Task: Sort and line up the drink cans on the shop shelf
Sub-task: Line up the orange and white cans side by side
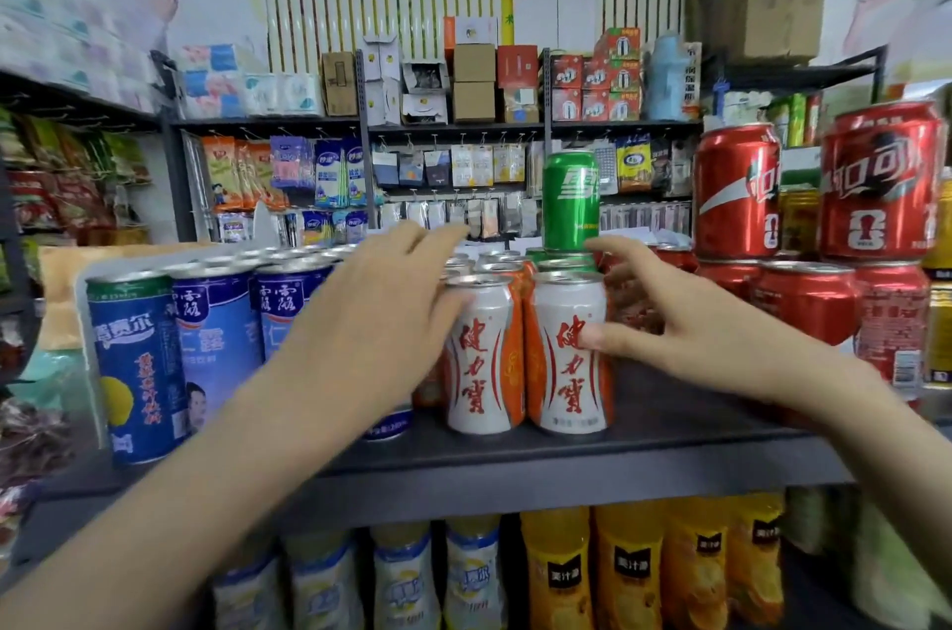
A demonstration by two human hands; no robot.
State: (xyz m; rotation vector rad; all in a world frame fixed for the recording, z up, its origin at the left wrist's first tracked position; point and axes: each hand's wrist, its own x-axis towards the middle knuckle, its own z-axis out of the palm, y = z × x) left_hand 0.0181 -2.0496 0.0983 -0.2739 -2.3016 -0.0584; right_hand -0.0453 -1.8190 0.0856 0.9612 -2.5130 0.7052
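**Q:** What did the figure show, reading from the left?

**A:** Tall blue cans (139,361) stood at the left end of the shelf (669,428). The left hand (376,315) reached in past them, forearm angled up and to the right. Its fingers were nearly straight and slightly spread, lying flat against the left side and rim of the left white-and-orange can (479,356) and grasping nothing. The right white-and-orange can (569,351) stood touching it, both at the front edge. The right hand (685,320) came in from the right with its thumb pressed on that can's front. Its fingers curved round the can's far side, apparently cupping it. A green can (571,199) stood on the cans behind the pair, and red cola cans (736,191) were stacked at the right.

**Q:** How was the step best done?

**A:** Probably by squeezing the pair together evenly, labels forward and fronts level. Pressure belonged low on the cans, since a shove near the rims might have rocked the rows behind and the green can above them.
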